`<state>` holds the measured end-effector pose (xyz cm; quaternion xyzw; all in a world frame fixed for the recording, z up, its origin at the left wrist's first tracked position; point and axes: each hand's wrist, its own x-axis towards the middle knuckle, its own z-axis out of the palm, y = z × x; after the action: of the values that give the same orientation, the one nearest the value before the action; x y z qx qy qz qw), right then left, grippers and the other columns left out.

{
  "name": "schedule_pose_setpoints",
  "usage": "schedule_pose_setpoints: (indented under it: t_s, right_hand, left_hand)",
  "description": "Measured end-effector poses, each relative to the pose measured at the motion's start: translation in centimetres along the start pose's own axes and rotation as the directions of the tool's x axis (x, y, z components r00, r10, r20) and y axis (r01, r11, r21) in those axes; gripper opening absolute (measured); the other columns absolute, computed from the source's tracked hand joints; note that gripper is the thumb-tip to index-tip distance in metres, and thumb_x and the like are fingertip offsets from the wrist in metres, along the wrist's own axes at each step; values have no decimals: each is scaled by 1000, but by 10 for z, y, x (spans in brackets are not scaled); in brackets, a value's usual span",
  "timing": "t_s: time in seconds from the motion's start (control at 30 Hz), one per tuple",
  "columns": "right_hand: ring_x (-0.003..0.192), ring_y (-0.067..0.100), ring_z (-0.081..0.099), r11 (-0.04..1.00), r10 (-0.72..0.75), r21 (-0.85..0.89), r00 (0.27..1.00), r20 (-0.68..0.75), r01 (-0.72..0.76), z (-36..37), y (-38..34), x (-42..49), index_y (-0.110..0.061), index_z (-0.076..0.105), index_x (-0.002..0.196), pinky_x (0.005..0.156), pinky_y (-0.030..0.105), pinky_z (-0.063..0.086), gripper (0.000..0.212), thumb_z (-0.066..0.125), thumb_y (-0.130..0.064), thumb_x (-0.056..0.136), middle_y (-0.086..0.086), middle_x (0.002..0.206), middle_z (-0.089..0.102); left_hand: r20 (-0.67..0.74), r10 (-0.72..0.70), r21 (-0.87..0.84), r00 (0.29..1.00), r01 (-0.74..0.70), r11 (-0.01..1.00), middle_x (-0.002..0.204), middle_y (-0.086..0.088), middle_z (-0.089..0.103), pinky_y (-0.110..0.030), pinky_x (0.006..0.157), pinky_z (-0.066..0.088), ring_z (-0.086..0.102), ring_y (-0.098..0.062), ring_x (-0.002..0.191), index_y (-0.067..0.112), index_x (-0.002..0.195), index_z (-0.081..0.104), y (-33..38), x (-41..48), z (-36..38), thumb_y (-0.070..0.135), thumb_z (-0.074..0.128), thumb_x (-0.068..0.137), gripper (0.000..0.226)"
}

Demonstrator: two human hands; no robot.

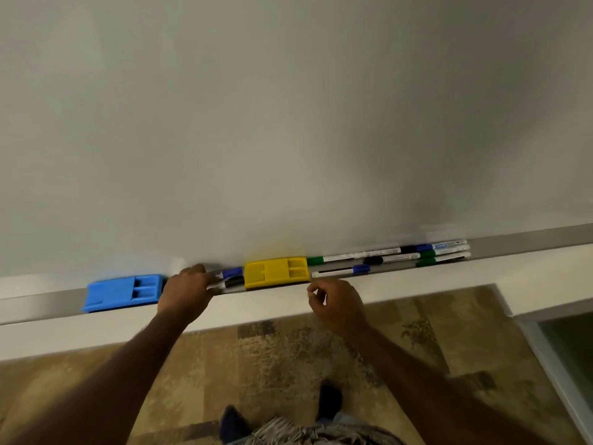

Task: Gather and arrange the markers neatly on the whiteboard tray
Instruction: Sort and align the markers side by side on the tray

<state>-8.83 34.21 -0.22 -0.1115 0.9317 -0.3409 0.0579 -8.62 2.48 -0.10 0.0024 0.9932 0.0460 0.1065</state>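
- Feet (330, 399) in dark socks are seen on a patterned carpet (288, 348), well below the yellow eraser (276, 272), which is taken as the landmark on the tray (513, 248).
- Just left of the yellow eraser, two markers (231, 277), one blue-capped and one black-capped, are grasped by the left hand (187, 292), its fingers curled over their far ends.
- Further left of the yellow eraser, beyond that hand, a blue eraser (123, 292) is laid on the tray.
- To the right of the yellow eraser, a row of markers (401, 255) with green, black and blue caps is bunched against the whiteboard (288, 123).
- A single blue-capped marker (340, 271) is laid in front of that row, one end almost touching the yellow eraser.
- Just below the yellow eraser's right end, the right hand (337, 303) is held with its fingers curled; whether anything is pinched cannot be told.
- Gathering is judged to be the step in hand: the two markers are cut off from the rest by the yellow eraser.
- For the next move, those two would have to be lifted over or past the yellow eraser and laid parallel with the row, caps aligned.
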Motion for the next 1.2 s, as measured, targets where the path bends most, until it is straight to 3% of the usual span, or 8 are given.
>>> schedule_pose_setpoints:
  t_s: [0.23, 0.37, 0.53, 0.67, 0.8, 0.93, 1.1, 1.2]
  right_hand:
    - [67, 3, 56, 1000, 25, -8, 999, -42, -26, -3, 2, -3, -21, 70, 96, 70, 21, 51, 18, 61, -32, 85, -5, 80, 70]
    - [65, 0, 53, 999, 34, 2, 997, -74, -34, -3, -1, -4, -23, 69, 98, 66, 12, 42, 18, 61, -34, 85, -7, 81, 70]
    - [63, 2, 58, 972, 105, 216, 993, -57, -90, -5, -9, -7, -23, 69, 96, 64, 19, 53, 21, 64, -40, 84, -9, 76, 69]
    - [61, 0, 58, 840, 234, 491, 971, 55, -231, -16, -17, -5, -30, 67, 92, 61, 25, 51, 21, 66, -49, 83, -13, 72, 64]
    - [50, 0, 55, 639, 390, 699, 918, 66, -322, -31, -9, -6, -28, 66, 80, 50, 18, 45, 13, 67, -39, 87, -10, 64, 66]
    - [48, 4, 56, 508, 530, 775, 845, 64, -377, -48, 16, -7, -23, 66, 79, 49, 18, 48, 13, 67, -31, 89, -7, 58, 63]
    - [49, 5, 58, 400, 667, 843, 745, 2, -361, -66, 50, -5, -18, 69, 91, 49, 19, 52, 8, 70, -25, 86, -4, 68, 68]
    - [52, 7, 64, 331, 724, 881, 690, -6, -339, -80, 75, -2, -20, 65, 97, 52, 21, 54, 18, 75, -23, 82, -3, 75, 71]
  left_hand:
    - [-45, 27, 24, 999, -26, 999, 100, -1, 59, -35, 62, 52, 62, -21, 80, 23, 114, 68, 0, -5, -1, 24, 56, 92, 25]
    - [-189, 16, -57, 982, -27, 998, 90, -1, 56, -34, 52, 48, 58, -21, 69, 14, 105, 70, -9, -18, -5, 23, 62, 90, 19]
    - [-391, 135, -171, 911, -216, 961, 92, 0, 55, -33, 58, 46, 56, -22, 78, 17, 103, 69, 41, -28, -23, 34, 56, 92, 23]
    - [-363, 228, -264, 904, -334, 905, 91, 3, 65, -30, 63, 46, 62, -20, 82, 22, 96, 68, 123, -27, -32, 29, 65, 89, 10]
    - [-289, 283, -334, 914, -373, 866, 89, 2, 66, -29, 61, 45, 63, -21, 80, 21, 97, 68, 180, -16, -27, 24, 68, 88, 10]
    - [-248, 311, -360, 917, -385, 850, 97, 3, 65, -28, 59, 44, 62, -18, 83, 23, 105, 65, 214, -2, -21, 31, 61, 91, 16]
    - [-205, 336, -395, 919, -392, 831, 97, 6, 62, -22, 55, 34, 54, -9, 77, 24, 106, 65, 238, 11, -16, 29, 61, 91, 17]
    - [-181, 352, -422, 919, -395, 816, 96, 5, 62, -22, 61, 40, 51, -8, 78, 22, 106, 66, 251, 21, -11, 27, 62, 90, 17]
